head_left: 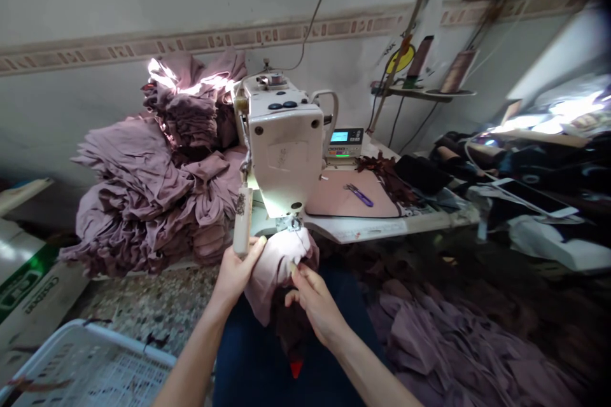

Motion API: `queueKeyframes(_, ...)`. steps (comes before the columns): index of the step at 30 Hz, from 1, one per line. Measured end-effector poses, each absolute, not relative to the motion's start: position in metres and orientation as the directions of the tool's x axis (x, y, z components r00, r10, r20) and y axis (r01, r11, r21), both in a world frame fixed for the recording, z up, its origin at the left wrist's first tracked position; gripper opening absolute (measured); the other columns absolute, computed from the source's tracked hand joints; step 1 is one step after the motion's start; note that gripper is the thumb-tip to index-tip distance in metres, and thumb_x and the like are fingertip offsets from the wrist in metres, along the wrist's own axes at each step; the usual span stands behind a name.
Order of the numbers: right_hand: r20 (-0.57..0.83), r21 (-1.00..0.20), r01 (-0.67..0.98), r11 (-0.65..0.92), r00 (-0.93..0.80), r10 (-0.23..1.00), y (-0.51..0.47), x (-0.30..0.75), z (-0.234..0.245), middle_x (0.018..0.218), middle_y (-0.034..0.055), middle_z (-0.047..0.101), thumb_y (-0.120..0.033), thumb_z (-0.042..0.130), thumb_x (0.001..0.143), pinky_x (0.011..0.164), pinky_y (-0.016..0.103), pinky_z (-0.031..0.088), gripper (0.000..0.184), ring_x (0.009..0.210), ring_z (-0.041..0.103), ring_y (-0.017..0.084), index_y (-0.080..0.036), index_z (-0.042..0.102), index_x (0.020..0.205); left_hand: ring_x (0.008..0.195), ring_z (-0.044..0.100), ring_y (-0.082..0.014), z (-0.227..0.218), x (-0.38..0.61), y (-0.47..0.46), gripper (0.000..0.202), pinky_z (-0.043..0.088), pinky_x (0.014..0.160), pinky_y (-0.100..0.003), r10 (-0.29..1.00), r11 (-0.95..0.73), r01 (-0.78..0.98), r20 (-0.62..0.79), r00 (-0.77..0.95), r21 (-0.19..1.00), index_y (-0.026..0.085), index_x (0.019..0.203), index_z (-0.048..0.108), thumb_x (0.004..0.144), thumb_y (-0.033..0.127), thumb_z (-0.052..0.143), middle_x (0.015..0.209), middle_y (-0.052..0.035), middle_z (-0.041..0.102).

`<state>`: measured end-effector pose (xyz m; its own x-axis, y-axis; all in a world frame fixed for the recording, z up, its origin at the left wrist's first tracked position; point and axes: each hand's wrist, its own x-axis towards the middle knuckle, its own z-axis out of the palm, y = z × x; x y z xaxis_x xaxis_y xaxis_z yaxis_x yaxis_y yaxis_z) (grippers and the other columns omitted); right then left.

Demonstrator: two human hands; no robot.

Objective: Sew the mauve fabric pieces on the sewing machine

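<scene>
Machine: white industrial sewing machine head [285, 146] sits on the table edge right in front, blocking most of the view past it; small digital control box [344, 142] glows just behind it;

Table: pink mat [334, 194] on the sewing table [377, 229], with purple-handled thread snips [359, 195] lying on it and dark fabric scraps [386, 178] just beside them;

Around: big heap of mauve fabric [143, 191] piled left of the machine, more mauve cloth [429, 337] spread low on the right; white plastic crate [90, 369] bottom left, cardboard box [28, 286] past it; thread cones [458, 70] up on a wall shelf [424, 93]; phone [529, 197] lying in the clutter on the right;

Fabric: pale mauve fabric piece [277, 267] bunched up right under the machine's needle area, dark cloth hanging below it over the person's lap;

Left hand [236, 273]: half curled, up against the fabric's left side, thumb reaching toward the machine; can't really tell how firm the grip is;

Right hand [315, 305]: narrow pinch, thumb and fingers closed on the fabric's lower edge;
</scene>
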<state>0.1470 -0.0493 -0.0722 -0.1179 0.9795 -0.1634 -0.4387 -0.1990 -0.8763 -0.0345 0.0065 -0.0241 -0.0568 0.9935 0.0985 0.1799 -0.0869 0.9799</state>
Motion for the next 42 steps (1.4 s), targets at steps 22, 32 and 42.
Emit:
queueKeyframes(22, -0.067, -0.889, 0.402, 0.219, -0.588, 0.806, -0.063, 0.236, -0.015, 0.071, 0.0021, 0.073, -0.035, 0.086, 0.085, 0.060, 0.026, 0.040, 0.019, 0.065, 0.065, 0.018, -0.019, 0.082, 0.075, 0.065, 0.053, -0.0127, -0.049, -0.016, -0.054, 0.047, 0.043, 0.061, -0.023, 0.719, 0.121, 0.218, -0.237, 0.654, 0.968, 0.012, 0.084, 0.076, 0.093, 0.057, 0.078, 0.072, -0.0026, 0.065)
queueKeyframes(32, -0.101, -0.993, 0.086, -0.080, -0.281, 0.954, -0.059, 0.227, -0.034, 0.065, 0.0015, 0.066, -0.058, 0.077, 0.091, 0.059, 0.028, 0.043, 0.044, 0.059, 0.056, 0.016, -0.017, 0.075, 0.075, 0.067, 0.058, -0.0138, -0.037, -0.028, -0.045, 0.044, 0.043, 0.059, -0.022, 0.895, -0.113, 0.220, 0.003, 0.446, 0.969, 0.018, 0.132, 0.080, 0.100, 0.047, 0.074, 0.080, -0.0031, 0.069)
queueKeyframes(42, 0.382, -0.854, 0.342, 0.391, -0.097, 0.919, -0.055, 0.219, 0.004, 0.066, 0.0001, 0.060, -0.036, 0.071, 0.102, 0.061, 0.029, 0.042, 0.031, 0.061, 0.056, 0.016, -0.020, 0.079, 0.077, 0.079, 0.064, -0.0173, -0.010, -0.018, -0.036, 0.032, 0.048, 0.076, -0.026, 0.880, -0.410, 0.317, 0.279, 0.384, 0.855, 0.016, 0.094, 0.075, 0.111, 0.033, 0.054, 0.086, -0.0057, 0.071)
